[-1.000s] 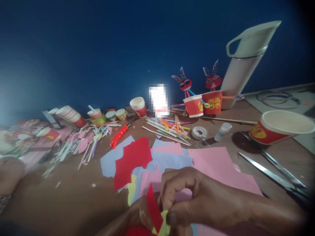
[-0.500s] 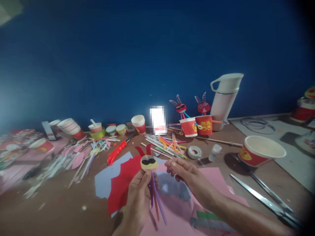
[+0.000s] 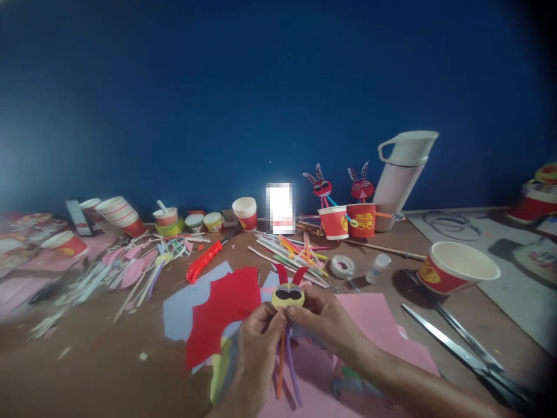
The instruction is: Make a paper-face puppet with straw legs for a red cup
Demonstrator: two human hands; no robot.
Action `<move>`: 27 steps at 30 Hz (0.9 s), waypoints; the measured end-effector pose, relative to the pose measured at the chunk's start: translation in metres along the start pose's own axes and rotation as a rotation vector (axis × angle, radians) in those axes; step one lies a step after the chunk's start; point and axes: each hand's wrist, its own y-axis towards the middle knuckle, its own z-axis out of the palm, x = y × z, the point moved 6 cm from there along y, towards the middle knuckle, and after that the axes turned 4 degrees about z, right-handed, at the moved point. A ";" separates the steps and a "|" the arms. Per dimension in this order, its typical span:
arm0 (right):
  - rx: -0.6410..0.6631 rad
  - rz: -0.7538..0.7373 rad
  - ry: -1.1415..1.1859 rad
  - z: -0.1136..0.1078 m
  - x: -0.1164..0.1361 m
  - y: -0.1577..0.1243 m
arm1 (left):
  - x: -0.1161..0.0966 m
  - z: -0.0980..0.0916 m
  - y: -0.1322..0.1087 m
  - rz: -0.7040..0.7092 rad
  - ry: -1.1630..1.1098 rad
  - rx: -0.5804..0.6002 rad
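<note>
A paper puppet head (image 3: 288, 297) with a yellow face, dark eyes and two upright red ears is held up in front of me. An orange straw (image 3: 281, 363) and a purple straw (image 3: 293, 371) hang below it. My left hand (image 3: 261, 337) pinches the head's lower edge by the straws. My right hand (image 3: 324, 316) grips its right side, thumb on the front and fingers behind. Red paper (image 3: 226, 310) with cut edges lies left of my hands, over light blue paper (image 3: 176, 313). Pink paper (image 3: 369, 316) is spread beneath them.
Large scissors (image 3: 456, 348) lie open at right, near a big paper cup (image 3: 461, 270). Clear tape (image 3: 342, 266), a small bottle (image 3: 378, 268), straws (image 3: 282, 255) and a red cutter (image 3: 204, 261) lie beyond. Two finished-looking cup puppets (image 3: 333, 222) stand before a white jug (image 3: 400, 180).
My right hand has moved in from apart and taken hold of the puppet head's right side. The head has shifted right and slightly down in view.
</note>
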 end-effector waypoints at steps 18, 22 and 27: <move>0.032 0.148 0.164 -0.001 0.005 -0.002 | -0.001 0.011 -0.004 0.027 -0.095 0.278; 0.035 0.160 0.138 -0.001 0.001 -0.002 | 0.003 0.005 -0.002 0.020 0.001 0.240; 0.007 0.156 0.104 -0.001 -0.003 -0.001 | 0.004 0.003 0.000 -0.008 0.130 0.195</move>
